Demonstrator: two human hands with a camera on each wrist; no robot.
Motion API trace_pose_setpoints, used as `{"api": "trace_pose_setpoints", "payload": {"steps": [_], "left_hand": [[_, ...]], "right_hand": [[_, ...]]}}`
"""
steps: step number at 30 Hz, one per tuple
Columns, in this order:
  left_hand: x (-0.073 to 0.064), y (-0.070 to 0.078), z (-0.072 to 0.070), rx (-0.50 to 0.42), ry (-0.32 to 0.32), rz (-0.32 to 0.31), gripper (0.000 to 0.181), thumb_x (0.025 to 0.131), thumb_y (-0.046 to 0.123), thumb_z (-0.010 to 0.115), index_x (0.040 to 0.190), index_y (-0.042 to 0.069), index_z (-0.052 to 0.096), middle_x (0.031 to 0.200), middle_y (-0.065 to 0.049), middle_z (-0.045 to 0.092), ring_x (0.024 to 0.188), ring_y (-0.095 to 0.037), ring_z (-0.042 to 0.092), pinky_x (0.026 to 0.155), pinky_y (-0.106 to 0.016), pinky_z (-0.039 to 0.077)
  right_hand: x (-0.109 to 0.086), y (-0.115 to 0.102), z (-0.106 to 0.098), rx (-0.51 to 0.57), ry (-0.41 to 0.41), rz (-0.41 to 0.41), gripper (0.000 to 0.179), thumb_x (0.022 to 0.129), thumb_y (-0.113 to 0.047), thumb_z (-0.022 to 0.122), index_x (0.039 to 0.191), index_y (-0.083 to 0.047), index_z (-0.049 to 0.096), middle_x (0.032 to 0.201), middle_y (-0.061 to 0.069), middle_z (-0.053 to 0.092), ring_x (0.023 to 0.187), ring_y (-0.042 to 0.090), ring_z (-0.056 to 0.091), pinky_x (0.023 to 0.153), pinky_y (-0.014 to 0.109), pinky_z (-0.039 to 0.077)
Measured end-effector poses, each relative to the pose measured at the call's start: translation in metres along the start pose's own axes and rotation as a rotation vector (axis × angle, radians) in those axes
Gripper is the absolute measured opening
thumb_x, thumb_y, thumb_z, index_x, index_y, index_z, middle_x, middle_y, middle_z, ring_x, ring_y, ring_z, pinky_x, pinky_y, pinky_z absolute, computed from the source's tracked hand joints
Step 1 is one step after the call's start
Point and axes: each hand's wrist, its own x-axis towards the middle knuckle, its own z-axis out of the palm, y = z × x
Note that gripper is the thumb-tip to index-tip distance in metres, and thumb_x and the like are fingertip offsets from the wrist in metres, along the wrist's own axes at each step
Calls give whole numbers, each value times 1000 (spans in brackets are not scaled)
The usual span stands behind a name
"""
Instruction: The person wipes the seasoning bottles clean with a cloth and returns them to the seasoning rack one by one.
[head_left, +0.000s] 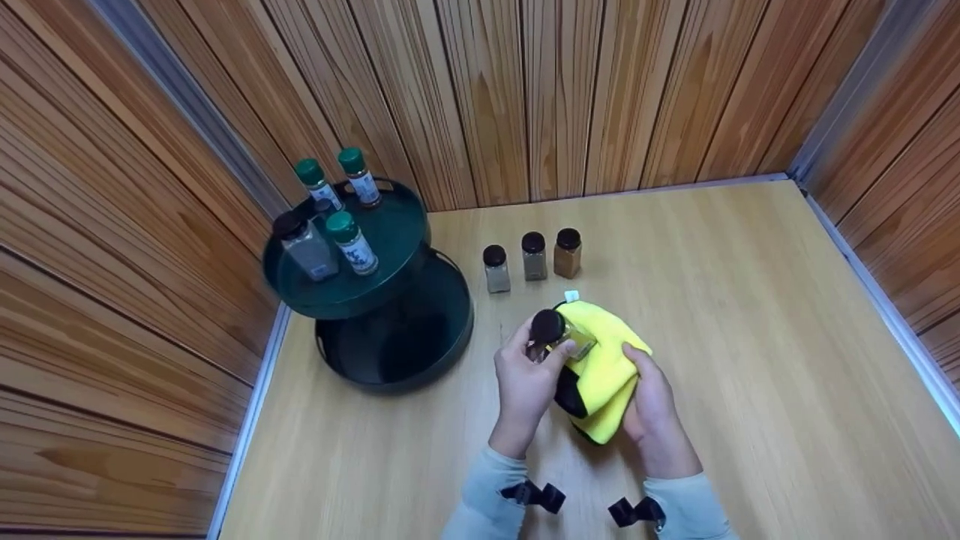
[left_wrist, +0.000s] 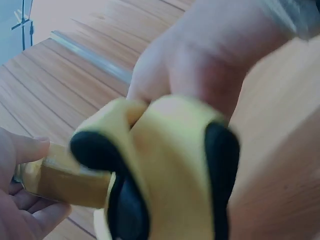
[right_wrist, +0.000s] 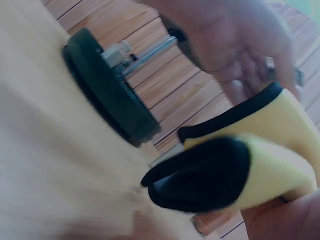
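My left hand (head_left: 523,386) grips a spice jar (head_left: 580,342) near its dark cap, with the jar tilted and its base toward the cloth. The yellow cloth (head_left: 609,330) has black edging and a small white tag, and hangs bunched above the table. My right hand (head_left: 654,405) holds the cloth from its right side, thumb on top; its other fingers are mostly hidden behind the fabric. In the left wrist view the jar (left_wrist: 72,182) shows yellowish-brown contents, and its far end overlaps the cloth (left_wrist: 172,155). Folds of cloth (right_wrist: 280,117) cover much of the right wrist view.
Three dark-capped jars (head_left: 534,259) stand in a row behind the hands. To the left is a dark green two-tier round stand (head_left: 405,247); its upper tier bears green-capped bottles (head_left: 360,255) and a larger dark-capped jar (head_left: 309,251). Wood-panelled walls (head_left: 562,97) border the table.
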Motion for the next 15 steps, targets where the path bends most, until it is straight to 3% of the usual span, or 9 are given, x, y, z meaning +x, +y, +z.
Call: {"api": "trace_pose_setpoints", "payload": {"steps": [5, 10, 15], "left_hand": [[0, 0, -1, 9, -5, -37, 45, 78, 7, 88, 120, 8, 71, 109, -4, 73, 104, -16, 71, 89, -29, 58], [-6, -1, 1, -53, -44, -111, 42, 78, 7, 88, 117, 10, 73, 108, -2, 74, 105, -16, 71, 88, -30, 59], [-7, 4, 4, -122, -16, -94, 42, 76, 0, 88, 114, 5, 71, 106, -8, 72, 101, -20, 72, 87, -33, 60]], "right_hand": [[-3, -12, -4, 56, 21, -46, 43, 110, -33, 41, 147, -12, 37, 143, 5, 51, 131, 18, 53, 108, 33, 46], [-1, -14, -5, 127, -2, -114, 45, 110, -35, 38, 149, -12, 36, 146, 6, 48, 134, 20, 50, 108, 36, 47], [0, -4, -1, 94, -36, -75, 46, 111, -34, 36, 152, -12, 35, 148, 8, 48, 135, 21, 50, 111, 36, 44]]}}
